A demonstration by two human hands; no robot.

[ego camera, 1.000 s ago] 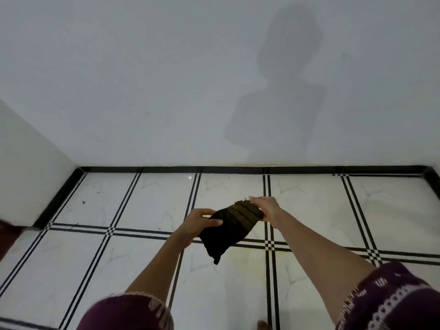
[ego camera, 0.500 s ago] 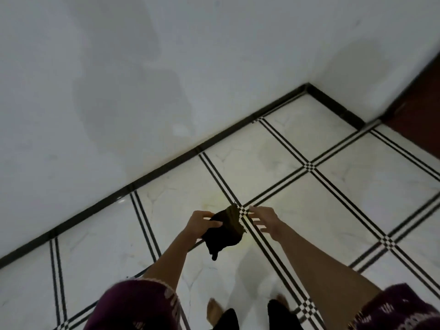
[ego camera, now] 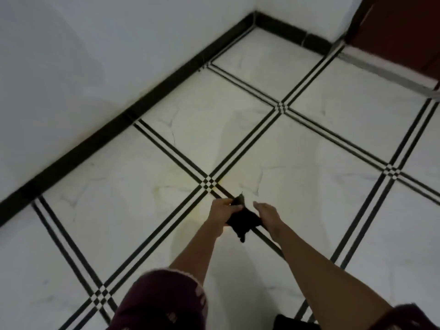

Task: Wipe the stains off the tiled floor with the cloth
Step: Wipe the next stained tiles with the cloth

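A dark crumpled cloth [ego camera: 242, 221] hangs in the air between my two hands, above the white tiled floor [ego camera: 309, 198]. My left hand [ego camera: 222, 211] grips the cloth's upper edge with curled fingers. My right hand [ego camera: 267, 211] is just to the right of the cloth, fingers stretched forward; whether it touches the cloth is hidden. A faint yellowish stain [ego camera: 181, 186] spreads over the tiles around the checkered tile joint [ego camera: 209, 183], just ahead of my hands.
A white wall [ego camera: 83, 55] with a black skirting [ego camera: 123, 117] runs along the left and meets a corner at the top. A dark red-brown door [ego camera: 404, 29] stands at the top right. My dark maroon sleeves fill the bottom edge.
The view has swung right and down toward the corner and door. My right hand let go of the cloth's corner a second ago; the cloth now hangs bunched from my left hand.
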